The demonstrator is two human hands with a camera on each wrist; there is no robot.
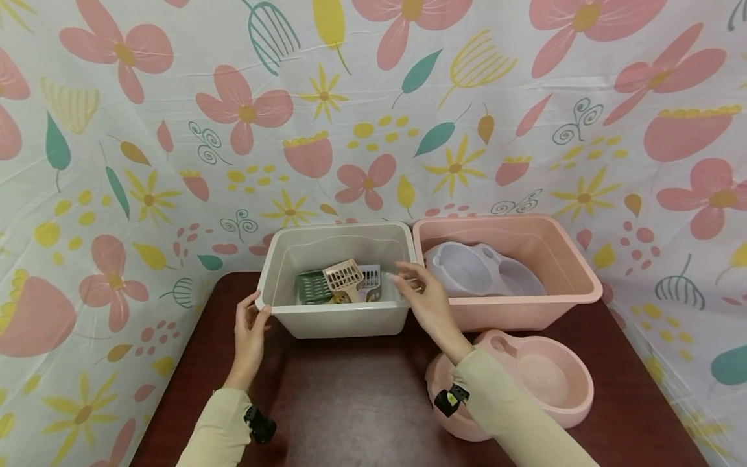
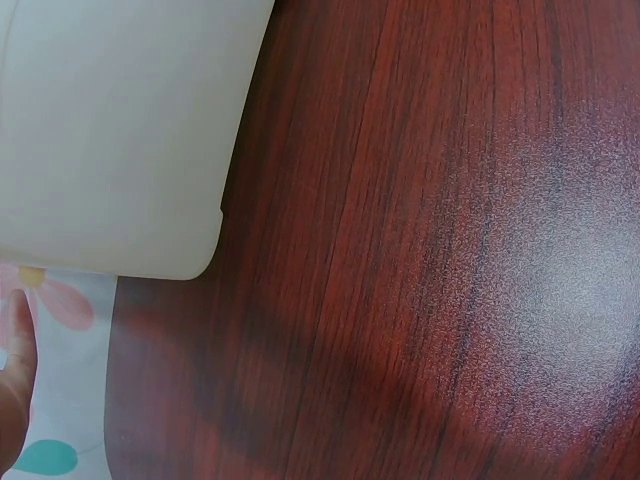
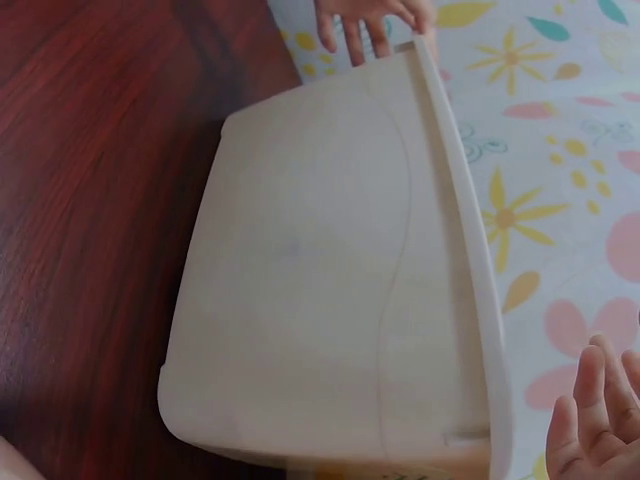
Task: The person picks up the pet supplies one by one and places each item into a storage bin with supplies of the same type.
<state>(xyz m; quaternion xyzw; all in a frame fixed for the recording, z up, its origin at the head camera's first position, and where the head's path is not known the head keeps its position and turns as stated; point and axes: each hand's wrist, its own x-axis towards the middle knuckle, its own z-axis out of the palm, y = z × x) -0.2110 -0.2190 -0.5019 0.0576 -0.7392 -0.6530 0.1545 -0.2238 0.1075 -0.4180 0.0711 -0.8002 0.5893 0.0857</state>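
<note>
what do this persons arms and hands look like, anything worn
The left sleeve and right sleeve are long and pale beige. Near the cuffs sit a black left wrist device and a black right wrist device, the latter with a yellow spot. The left grip and right grip wear no gloves.

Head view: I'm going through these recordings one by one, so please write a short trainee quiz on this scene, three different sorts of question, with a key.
1. True or false: the slotted scoops lie inside the white bin.
2. Which of the person's hands is at the left front corner of that bin?
3. Fill the gap: the pale grey double bowl sits in the ____ bin.

Key:
1. True.
2. The left hand.
3. Pink: it is the pink bin, on the right.
</note>
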